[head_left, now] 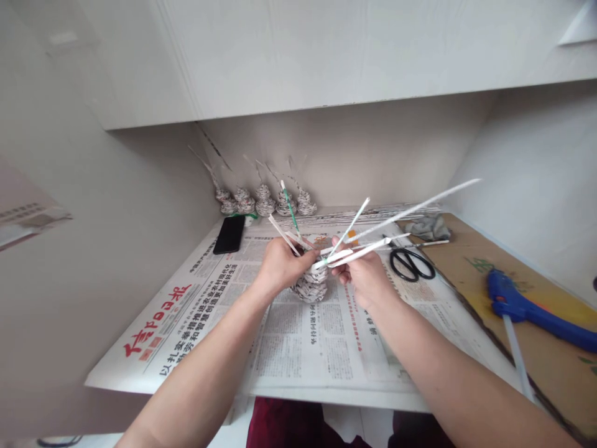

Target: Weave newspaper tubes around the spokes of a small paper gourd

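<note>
A small round woven paper basket [311,287] sits in the middle of the newspaper, with several rolled paper strips fanning up and outward from its top. My left hand [284,258] is closed around its left side, thumb pressed at the rim. My right hand [361,270] pinches a white rolled paper strip [366,251] at the right of the rim. A longer white paper strip [420,205] slants up to the right above that hand. One strip with a green part [290,208] stands up behind the left hand. The fingertips on the basket's far side are hidden.
Newspaper [205,323] covers the table. Black-handled scissors [413,264] lie just right of my right hand. A blue glue gun [527,311] rests on cardboard [466,255]. Behind are a black phone [229,235], several woven gourd shapes [265,202] and thin paper rolls [373,214]. An overhang [326,62] spans above.
</note>
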{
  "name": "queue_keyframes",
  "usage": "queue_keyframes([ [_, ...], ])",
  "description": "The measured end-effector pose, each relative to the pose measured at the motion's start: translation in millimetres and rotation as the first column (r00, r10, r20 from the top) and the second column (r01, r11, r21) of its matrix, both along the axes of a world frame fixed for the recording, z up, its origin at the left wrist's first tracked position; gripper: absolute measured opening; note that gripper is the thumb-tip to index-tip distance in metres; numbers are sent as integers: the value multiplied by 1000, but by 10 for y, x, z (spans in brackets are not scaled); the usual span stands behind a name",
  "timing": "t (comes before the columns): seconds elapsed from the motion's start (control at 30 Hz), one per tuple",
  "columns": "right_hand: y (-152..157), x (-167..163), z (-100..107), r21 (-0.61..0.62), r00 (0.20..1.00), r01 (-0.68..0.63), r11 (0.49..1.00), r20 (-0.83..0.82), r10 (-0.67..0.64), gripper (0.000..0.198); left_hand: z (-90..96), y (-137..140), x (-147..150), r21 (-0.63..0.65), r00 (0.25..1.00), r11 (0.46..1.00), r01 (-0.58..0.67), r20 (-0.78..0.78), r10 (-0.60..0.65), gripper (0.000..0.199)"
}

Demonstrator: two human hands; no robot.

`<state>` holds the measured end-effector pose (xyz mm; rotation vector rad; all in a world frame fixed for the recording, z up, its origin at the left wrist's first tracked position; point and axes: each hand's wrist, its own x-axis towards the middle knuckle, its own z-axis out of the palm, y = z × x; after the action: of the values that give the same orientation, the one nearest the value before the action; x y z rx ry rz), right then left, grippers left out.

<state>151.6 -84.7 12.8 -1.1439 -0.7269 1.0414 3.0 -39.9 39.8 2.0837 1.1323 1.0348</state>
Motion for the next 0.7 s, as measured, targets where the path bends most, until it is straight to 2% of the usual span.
queue_keyframes([
  [0.13,-1,-10,-8,40,999,14,999,-30,-12,37,-28,-7,13,-8,999,1000,10,45,-9,14],
  [0.27,-27,-38,-12,124,1000,13,992,7,-14,27,-43,-2,14,-9,999,1000,-22,50,23,14],
  [0.4,-43,-55,-12,152,999,24,988,16,-27,24,-47,6,13,2,999,1000,-25,39,25,15],
  [0.5,-39,-54,-5,127,1000,24,992,9,-26,27,-41,-3,13,10,1000,1000,-9,30,8,15],
  [0.7,-22,-24,5,21,999,-4,1000,54,3,32,5,-43,32,-4,997,997,-81,-4,81,12],
])
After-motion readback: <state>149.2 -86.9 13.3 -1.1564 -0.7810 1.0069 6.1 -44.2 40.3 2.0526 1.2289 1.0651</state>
